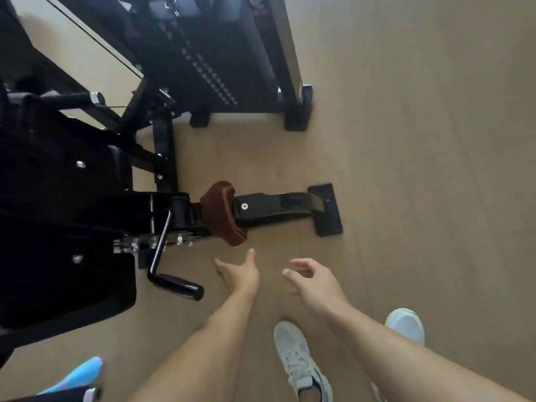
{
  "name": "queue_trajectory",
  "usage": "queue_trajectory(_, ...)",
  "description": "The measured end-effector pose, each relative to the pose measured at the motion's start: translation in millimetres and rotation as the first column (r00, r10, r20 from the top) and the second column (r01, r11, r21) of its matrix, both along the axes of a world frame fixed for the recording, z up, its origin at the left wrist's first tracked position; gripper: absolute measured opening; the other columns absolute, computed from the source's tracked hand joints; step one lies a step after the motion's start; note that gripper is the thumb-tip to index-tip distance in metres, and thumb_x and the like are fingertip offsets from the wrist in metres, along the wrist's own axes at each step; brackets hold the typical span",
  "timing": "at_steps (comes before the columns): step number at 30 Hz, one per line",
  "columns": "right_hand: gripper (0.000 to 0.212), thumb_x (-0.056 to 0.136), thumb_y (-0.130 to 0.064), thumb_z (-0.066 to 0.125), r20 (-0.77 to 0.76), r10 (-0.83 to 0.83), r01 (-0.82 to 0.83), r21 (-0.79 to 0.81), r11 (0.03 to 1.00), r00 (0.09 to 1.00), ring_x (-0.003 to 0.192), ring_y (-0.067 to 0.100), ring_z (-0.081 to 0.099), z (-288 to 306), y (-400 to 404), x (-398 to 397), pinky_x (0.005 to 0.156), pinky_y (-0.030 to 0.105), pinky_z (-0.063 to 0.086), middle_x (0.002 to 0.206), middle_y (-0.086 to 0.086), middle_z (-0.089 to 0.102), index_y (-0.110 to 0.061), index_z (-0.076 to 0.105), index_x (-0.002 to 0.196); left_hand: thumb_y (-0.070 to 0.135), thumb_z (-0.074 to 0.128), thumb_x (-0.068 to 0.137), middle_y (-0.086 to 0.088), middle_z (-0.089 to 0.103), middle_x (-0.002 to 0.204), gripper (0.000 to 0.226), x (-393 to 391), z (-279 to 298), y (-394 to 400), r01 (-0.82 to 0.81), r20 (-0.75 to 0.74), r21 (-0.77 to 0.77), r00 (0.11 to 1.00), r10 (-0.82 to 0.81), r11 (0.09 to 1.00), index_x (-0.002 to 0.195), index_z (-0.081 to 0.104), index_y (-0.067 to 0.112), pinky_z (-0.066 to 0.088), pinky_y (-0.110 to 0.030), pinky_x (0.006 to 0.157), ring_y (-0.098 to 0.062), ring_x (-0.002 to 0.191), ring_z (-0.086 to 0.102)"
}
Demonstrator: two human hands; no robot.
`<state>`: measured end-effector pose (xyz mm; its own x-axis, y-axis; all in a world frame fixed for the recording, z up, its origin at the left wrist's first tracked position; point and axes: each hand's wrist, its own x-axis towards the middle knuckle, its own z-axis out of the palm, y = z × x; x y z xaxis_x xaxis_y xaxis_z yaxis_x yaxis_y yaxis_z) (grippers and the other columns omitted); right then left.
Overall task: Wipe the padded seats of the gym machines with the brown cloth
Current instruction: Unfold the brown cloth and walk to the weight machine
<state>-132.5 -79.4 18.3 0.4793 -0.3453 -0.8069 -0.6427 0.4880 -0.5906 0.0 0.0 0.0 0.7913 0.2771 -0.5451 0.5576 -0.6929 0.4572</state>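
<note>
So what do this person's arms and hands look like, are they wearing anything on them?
Nothing is worn on them. The left hand and right hand are bare: no gloves, and no rings, watch or wristbands that I can make out. Both forearms are bare too, with no sleeve in view down to the bottom edge of the picture.

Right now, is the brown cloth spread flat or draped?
Draped: the brown cloth hangs folded over the machine's base bar, neither hand touching it.

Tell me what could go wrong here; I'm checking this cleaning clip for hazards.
The brown cloth is draped over the machine's floor bar, so grabbing it means stooping low. The left hand could knock the crank handle beside it. Both feet stand close to the black foot plate, a possible trip point.
</note>
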Motion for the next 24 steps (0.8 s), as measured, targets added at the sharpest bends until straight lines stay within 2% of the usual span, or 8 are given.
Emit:
queue_trajectory(4,0.031,0.089,-0.047,0.069,0.002,0.051,-0.051,0.033,0.998,0.999,0.102,0.015,0.070,-10,20,-5,0.094,0.036,0.054,0.112,-0.013,0.067,-0.037,0.063,0.117,0.042,0.071,0.087,-0.018,0.034,0.157,0.088,40,-22,2,-0.005,0.077,0.004,0.997,0.005,1.000,0.154,0.024,0.010,0.030,-0.038,0.115,-0.034,0.143,0.037)
queue_trajectory(6,0.029,0.090,-0.046,0.068,-0.004,0.067,-0.067,0.049,0.997,0.998,0.101,0.015,0.070,-7,30,-11,0.096,0.035,0.054,0.111,-0.014,0.067,-0.038,0.062,0.116,0.039,0.064,0.093,-0.016,0.054,0.140,0.050,44,-27,1,0.023,0.035,-0.042,0.999,-0.022,0.999,0.132,0.048,0.011,0.042,-0.031,0.095,-0.034,0.125,0.055)
queue_trajectory(9,0.025,0.091,-0.044,0.067,-0.017,0.082,-0.080,0.076,0.994,0.997,0.098,0.011,0.071,3,36,-28,0.093,0.032,0.054,0.109,-0.016,0.067,-0.037,0.062,0.115,0.026,0.055,0.100,-0.014,0.065,0.110,0.014,42,-22,-7,0.045,0.073,-0.164,0.997,-0.033,0.986,0.100,0.052,0.012,0.039,-0.028,0.075,-0.027,0.092,0.060)
queue_trajectory(13,0.020,0.093,-0.041,0.068,-0.037,0.022,-0.019,0.086,0.996,0.999,0.082,0.006,0.074,19,32,-51,0.069,0.019,0.049,0.105,-0.016,0.068,-0.034,0.066,0.111,0.014,0.047,0.103,-0.007,0.057,0.092,0.008,43,-6,-9,0.065,0.007,-0.249,0.998,-0.065,0.966,0.096,0.048,0.011,0.036,-0.029,0.081,-0.023,0.091,0.050)
queue_trajectory(15,0.016,0.092,-0.038,0.070,-0.047,-0.042,0.046,0.076,0.996,0.998,0.079,0.008,0.074,28,25,-61,0.065,0.018,0.048,0.106,-0.013,0.070,-0.033,0.068,0.108,0.007,0.044,0.103,-0.015,0.058,0.098,0.008,44,8,-5,-0.016,-0.061,-0.330,0.998,-0.004,0.944,0.098,0.050,0.008,0.043,-0.033,0.074,-0.025,0.084,0.053)
queue_trajectory(17,0.011,0.093,-0.033,0.070,-0.050,-0.109,0.112,0.049,0.993,0.993,0.075,0.009,0.075,40,16,-70,0.065,0.020,0.050,0.105,-0.009,0.070,-0.031,0.069,0.104,0.003,0.042,0.103,-0.023,0.059,0.107,0.014,36,30,-4,-0.118,-0.164,-0.413,0.985,0.054,0.903,0.111,0.053,0.000,0.050,-0.037,0.067,-0.025,0.076,0.057)
queue_trajectory(19,0.011,0.093,-0.031,0.070,-0.044,-0.136,0.136,-0.012,0.991,0.990,0.080,0.012,0.074,64,9,-82,0.070,0.025,0.053,0.104,-0.008,0.071,-0.034,0.068,0.103,0.000,0.041,0.102,-0.025,0.063,0.104,0.019,10,61,-2,-0.181,-0.269,-0.479,0.962,0.052,0.859,0.116,0.054,-0.004,0.056,-0.044,0.077,-0.027,0.078,0.063)
queue_trajectory(24,0.038,0.093,-0.025,0.070,-0.026,-0.033,0.025,-0.263,0.965,0.999,0.091,0.009,0.065,169,0,-123,0.080,0.025,0.051,0.104,-0.013,0.067,-0.043,0.057,0.123,0.004,0.044,0.104,-0.013,0.062,0.074,0.022,-88,174,2,-0.073,-0.421,-0.494,0.892,-0.165,0.867,0.084,0.053,0.006,0.055,-0.029,0.051,-0.019,0.060,0.061)
